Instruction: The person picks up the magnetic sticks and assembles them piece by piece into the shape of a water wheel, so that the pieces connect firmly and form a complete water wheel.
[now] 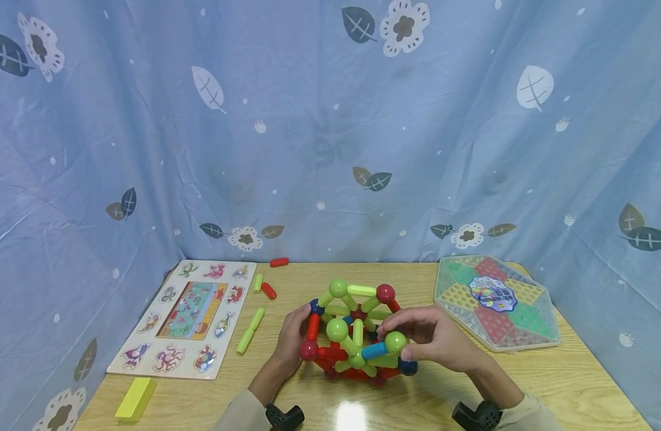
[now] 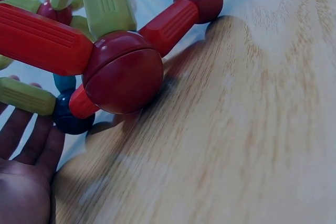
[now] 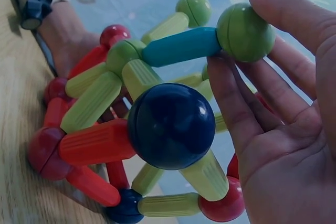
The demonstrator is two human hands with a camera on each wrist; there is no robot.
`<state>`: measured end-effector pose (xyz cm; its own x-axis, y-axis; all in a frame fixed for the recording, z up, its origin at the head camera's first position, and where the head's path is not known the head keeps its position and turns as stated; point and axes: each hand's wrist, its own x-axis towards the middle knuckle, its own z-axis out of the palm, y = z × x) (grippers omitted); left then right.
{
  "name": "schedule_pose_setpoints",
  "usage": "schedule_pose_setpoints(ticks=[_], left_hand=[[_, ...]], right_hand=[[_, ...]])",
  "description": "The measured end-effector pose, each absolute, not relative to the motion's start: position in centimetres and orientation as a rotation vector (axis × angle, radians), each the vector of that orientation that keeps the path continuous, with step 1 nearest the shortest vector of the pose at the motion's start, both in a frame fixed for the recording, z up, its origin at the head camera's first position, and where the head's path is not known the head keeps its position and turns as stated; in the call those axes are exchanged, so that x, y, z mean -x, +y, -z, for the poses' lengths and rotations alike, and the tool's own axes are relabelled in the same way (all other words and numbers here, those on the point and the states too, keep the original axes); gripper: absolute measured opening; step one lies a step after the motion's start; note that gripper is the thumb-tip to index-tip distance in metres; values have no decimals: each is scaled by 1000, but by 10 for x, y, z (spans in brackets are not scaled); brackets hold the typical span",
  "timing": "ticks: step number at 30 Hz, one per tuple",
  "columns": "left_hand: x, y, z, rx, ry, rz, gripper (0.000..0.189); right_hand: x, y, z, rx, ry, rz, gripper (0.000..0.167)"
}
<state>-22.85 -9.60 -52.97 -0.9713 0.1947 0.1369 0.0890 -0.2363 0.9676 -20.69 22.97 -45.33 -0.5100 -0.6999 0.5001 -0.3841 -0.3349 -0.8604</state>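
A frame of magnetic rods and balls (image 1: 359,312) stands on the wooden table in front of me, built of red and light green rods with red, dark blue and green balls. My right hand (image 1: 443,338) pinches a green ball (image 3: 245,32) between thumb and fingers. That ball sits on the end of a blue rod (image 3: 181,46), whose other end meets another green ball (image 3: 125,56) of the frame. My left hand (image 1: 289,342) rests against the frame's left side, fingers fairly straight, close to a dark blue ball (image 1: 317,306). Its fingertips are partly hidden behind the rods.
To the left lie a joined pair of light green rods (image 1: 250,331), a short green rod (image 1: 258,282), two red rods (image 1: 268,291), a picture puzzle board (image 1: 235,326) and a yellow block (image 1: 136,399). A hexagonal game box (image 1: 497,299) lies right. Behind hangs a blue curtain (image 1: 319,149).
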Motion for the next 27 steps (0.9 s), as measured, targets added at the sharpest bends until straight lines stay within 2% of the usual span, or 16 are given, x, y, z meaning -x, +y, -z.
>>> schedule_pose_setpoints(ticks=[27], left_hand=[[226,-97,528,-327,1888,-2401,39]], right_hand=[[202,228,449,1393,1951,1787,32]])
